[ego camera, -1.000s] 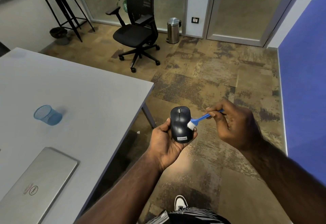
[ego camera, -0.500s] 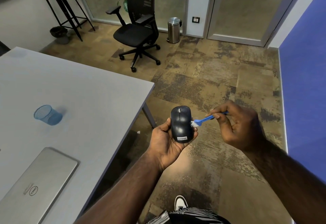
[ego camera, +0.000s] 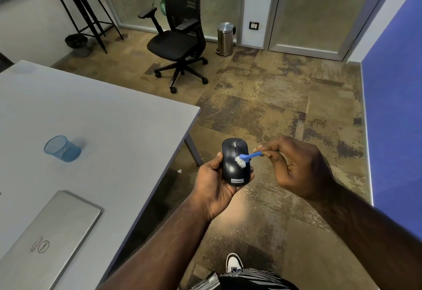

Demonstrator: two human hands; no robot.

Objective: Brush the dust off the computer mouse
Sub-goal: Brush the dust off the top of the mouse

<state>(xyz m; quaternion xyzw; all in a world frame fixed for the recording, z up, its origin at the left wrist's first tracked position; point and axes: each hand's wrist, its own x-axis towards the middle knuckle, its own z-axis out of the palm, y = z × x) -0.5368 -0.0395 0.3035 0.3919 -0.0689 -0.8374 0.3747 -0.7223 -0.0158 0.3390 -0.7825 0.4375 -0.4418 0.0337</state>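
Two bare hands work above the floor, just off the desk [ego camera: 96, 116] corner. The left hand [ego camera: 215, 183] cradles the dark computer mouse [ego camera: 235, 164] in its palm, its grip clamped around the sides, with the thumb on the mouse's left edge and fingertips showing at its right edge. The mouse lies top up, its scroll wheel pointing away from the person and its label end nearest the wrist. To the right of that grip, the right hand [ego camera: 296, 166] pinches the blue handle of a small brush [ego camera: 247, 157] between thumb and fingers. The brush reaches leftward, and its white bristles touch the mouse's back, on the right half. Well to the left of both hands, a blue mesh cup [ego camera: 62, 149] and a closed silver laptop [ego camera: 45, 241] rest on the desk.
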